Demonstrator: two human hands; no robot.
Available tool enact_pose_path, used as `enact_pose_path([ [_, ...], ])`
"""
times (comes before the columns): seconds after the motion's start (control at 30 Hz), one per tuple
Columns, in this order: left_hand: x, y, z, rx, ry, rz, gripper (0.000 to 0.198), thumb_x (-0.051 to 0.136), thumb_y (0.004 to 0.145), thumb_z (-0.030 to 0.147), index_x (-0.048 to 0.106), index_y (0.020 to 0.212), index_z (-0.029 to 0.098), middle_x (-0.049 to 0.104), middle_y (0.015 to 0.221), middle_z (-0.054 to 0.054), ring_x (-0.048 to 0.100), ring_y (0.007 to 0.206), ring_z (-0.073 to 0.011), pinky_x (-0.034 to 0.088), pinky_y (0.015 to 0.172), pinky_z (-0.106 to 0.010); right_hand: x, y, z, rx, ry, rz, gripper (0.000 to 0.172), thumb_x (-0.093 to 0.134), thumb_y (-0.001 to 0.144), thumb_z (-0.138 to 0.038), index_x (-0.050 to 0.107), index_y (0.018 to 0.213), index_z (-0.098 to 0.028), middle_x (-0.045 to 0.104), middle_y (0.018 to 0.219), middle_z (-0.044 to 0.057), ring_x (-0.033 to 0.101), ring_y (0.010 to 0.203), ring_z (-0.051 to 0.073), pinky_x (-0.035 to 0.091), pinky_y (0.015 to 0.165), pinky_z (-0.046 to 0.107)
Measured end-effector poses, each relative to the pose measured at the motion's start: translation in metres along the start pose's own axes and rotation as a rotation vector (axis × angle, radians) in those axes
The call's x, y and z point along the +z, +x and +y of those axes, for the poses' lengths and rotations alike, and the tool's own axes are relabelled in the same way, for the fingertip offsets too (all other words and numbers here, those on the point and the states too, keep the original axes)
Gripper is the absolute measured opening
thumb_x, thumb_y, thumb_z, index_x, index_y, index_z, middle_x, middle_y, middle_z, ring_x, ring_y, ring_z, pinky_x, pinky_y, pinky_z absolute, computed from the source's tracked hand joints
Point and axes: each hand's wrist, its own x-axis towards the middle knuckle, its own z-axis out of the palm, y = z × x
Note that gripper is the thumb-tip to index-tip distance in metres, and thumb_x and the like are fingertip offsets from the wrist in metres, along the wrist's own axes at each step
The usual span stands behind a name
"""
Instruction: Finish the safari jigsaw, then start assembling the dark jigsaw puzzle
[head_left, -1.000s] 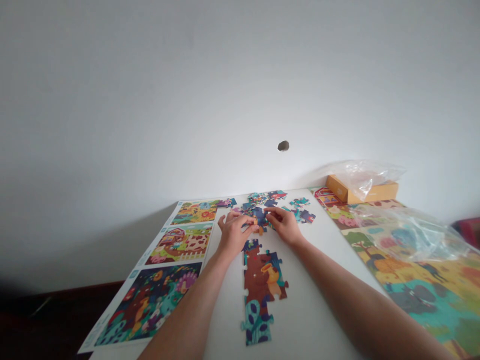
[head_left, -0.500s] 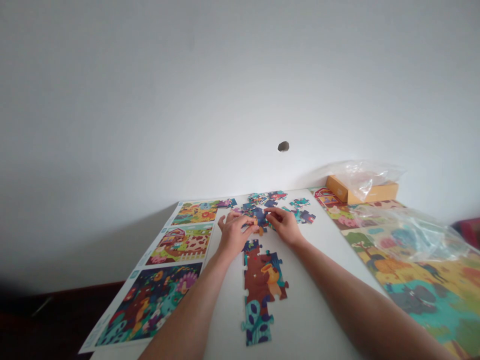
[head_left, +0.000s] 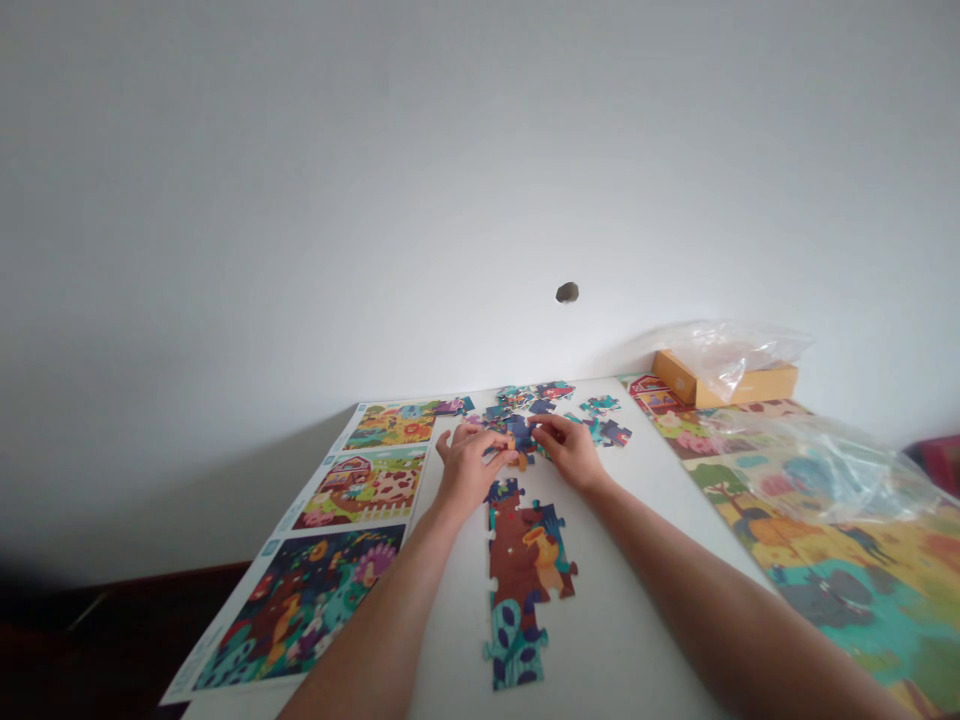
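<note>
- Left hand (head_left: 469,468): the grip is half closed, with the fingers curving down onto the near edge of a heap of loose puzzle pieces (head_left: 517,430). An orange piece (head_left: 517,460) is sitting at the fingertips; I cannot tell whether the grip has hold of it.
- Right hand (head_left: 570,452): the grip is also half closed, with the fingertips pressing on dark blue pieces at the heap's right side. I cannot tell whether any piece is held.
- Both hands are converging on one spot, almost touching, probably so that they can work on the same few pieces together.
- A joined puzzle section (head_left: 521,565) is lying flat on the white counter (head_left: 634,590) just below the hands, apparently kept apart from the loose heap and within easy reach.
- A smaller cluster of pieces (head_left: 601,428) is sitting just right of the heap, possibly sorted off from it.
- Three picture sheets (head_left: 364,490) are lying in a column along the counter's left edge, seemingly placed there to be seen while the hands work.
- A large printed puzzle picture (head_left: 847,600) is spreading across the right side, with a clear plastic bag (head_left: 817,470) resting on it.
- A cardboard box (head_left: 724,385) is standing at the far right corner against the wall (head_left: 480,180), with a second plastic bag (head_left: 731,350) draped over it.
</note>
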Motion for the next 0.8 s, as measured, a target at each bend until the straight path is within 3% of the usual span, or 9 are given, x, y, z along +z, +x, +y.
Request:
enact_pose_path([
  [0.8, -0.0021, 0.0000, 0.0035, 0.007, 0.014, -0.004, 0.020, 0.082, 0.076, 0.028, 0.075, 0.094, 0.031, 0.079, 0.094, 0.000, 0.061, 0.108, -0.0264, 0.019, 0.113, -0.057, -0.0001, -0.0003, -0.0007, 0.001, -0.014, 0.015, 0.035, 0.060, 0.085, -0.040, 0.074, 0.106, -0.015, 0.062, 0.071, 0.001, 0.048, 0.060, 0.013, 0.038, 0.059, 0.025],
])
